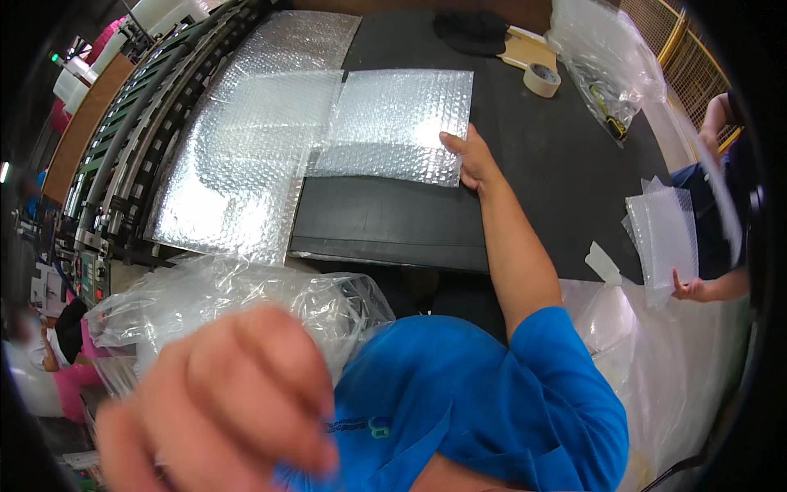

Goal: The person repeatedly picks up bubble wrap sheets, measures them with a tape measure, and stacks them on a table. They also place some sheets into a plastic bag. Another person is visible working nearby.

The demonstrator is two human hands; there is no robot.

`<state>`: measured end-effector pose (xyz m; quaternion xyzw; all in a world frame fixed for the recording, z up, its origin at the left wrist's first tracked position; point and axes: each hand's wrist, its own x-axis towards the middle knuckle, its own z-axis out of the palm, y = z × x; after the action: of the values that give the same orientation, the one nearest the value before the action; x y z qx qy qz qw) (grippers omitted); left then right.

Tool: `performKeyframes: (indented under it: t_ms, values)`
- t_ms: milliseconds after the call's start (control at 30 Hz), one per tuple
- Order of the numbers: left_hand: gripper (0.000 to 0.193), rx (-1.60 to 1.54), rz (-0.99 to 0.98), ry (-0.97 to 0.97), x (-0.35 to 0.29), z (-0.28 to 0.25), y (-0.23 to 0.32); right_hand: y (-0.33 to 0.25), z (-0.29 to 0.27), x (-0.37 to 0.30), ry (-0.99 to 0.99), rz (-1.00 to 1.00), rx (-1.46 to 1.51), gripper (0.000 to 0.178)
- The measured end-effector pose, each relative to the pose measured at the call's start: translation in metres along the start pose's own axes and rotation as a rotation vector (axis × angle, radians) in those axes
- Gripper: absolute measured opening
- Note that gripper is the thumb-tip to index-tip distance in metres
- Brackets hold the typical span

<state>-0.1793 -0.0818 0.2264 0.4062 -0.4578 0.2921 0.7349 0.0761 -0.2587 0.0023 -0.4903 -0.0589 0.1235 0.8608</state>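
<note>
My right hand (467, 157) grips the right edge of a bubble-wrap pouch (398, 115), with the thumb on top. The pouch lies over the black table, and its left side meets another clear bubble-wrap piece (279, 102). Beneath that piece spreads a large silvery bubble-wrap sheet (205, 209), reaching from the far edge to the near left corner. My left hand (221, 394) is raised close to the camera at lower left, blurred, its fingers curled in. Whatever it may hold is hidden.
A tape roll (541, 80), a dark cloth (469, 33) and a cutter knife (615, 125) lie at the far right. Clear plastic film (246, 303) bulges at the near left. Conveyor rollers (135, 123) border the left. At right, a co-worker's hand (697, 289) touches stacked bubble-wrap pieces (662, 234).
</note>
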Motion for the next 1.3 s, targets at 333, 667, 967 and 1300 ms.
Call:
performKeyframes:
  t_ms: [333, 667, 967, 1300]
  values:
    - [0.047, 1.93, -0.573, -0.073, -0.056, -0.261, -0.133, 0.009, -0.011, 0.004, 0.031, -0.005, -0.054, 0.038]
    - [0.046, 1.846, -0.866, -0.562, -0.104, -0.23, -0.158, -0.006, -0.004, -0.004, 0.034, 0.044, 0.001, 0.045]
    - [0.038, 1.524, -0.655, -0.571, -0.129, -0.157, -0.173, 0.001, -0.009, -0.004, 0.046, 0.025, 0.084, 0.054]
    - [0.082, 1.579, -0.149, 0.236, -0.088, -0.144, -0.174, -0.073, -0.003, -0.085, 0.03, -0.3, -0.274, 0.049]
